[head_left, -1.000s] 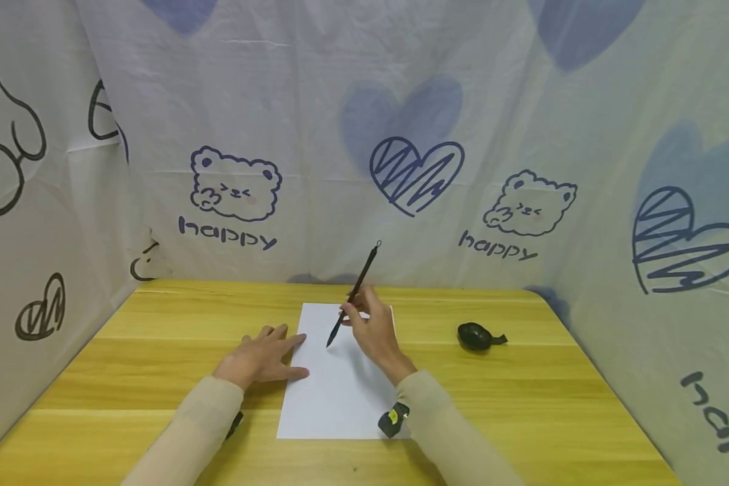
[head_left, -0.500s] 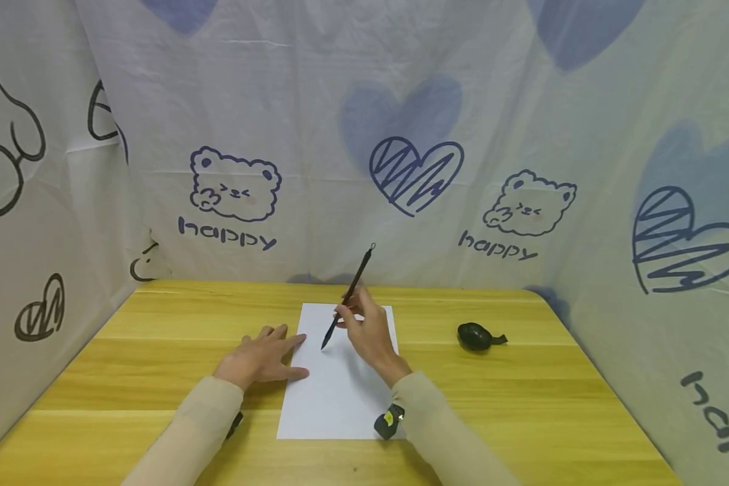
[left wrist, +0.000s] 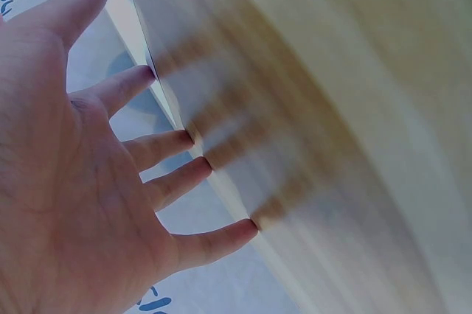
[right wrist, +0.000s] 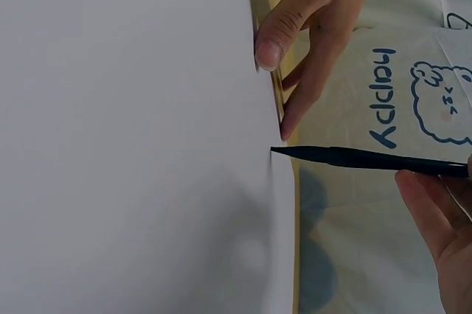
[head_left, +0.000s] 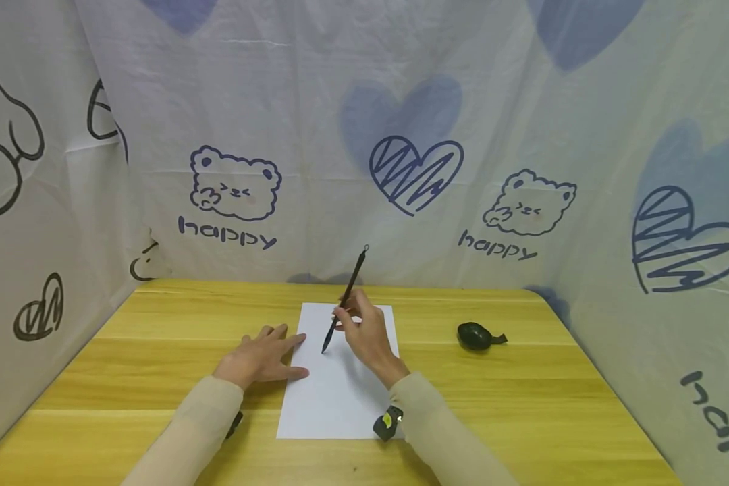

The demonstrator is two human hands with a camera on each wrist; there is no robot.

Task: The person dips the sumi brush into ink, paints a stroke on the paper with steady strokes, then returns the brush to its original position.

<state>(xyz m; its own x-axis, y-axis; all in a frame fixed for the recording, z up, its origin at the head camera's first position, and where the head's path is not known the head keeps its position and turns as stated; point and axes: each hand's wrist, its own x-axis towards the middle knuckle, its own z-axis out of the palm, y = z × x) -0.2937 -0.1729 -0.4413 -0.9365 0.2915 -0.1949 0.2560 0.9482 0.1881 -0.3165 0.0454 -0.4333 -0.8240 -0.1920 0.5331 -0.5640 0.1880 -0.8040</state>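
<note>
My right hand [head_left: 367, 334] pinches a black writing brush [head_left: 344, 297] with a small loop at its upper end. The brush leans to the right, its pointed tip low over the upper left part of a white sheet of paper [head_left: 316, 412]. In the right wrist view the tip appears to meet the paper; whether it leaves a mark I cannot tell. My left hand [head_left: 261, 358] lies with spread fingers at the sheet's left edge, thumb and forefinger on the paper. In the left wrist view its straight fingertips [left wrist: 243, 227] rest on the surface.
Right of the sheet, a small dark rounded object [head_left: 475, 336] with a short tail lies on the yellow wooden table [head_left: 522, 405]. A printed white cloth [head_left: 316, 223] hangs behind the table and at both sides. A dark wrist device [head_left: 387, 423] sits below my right sleeve.
My right hand has shifted slightly left and toward me with the brush, and the tip has gone a little left and down the sheet. My left hand has stayed in place.
</note>
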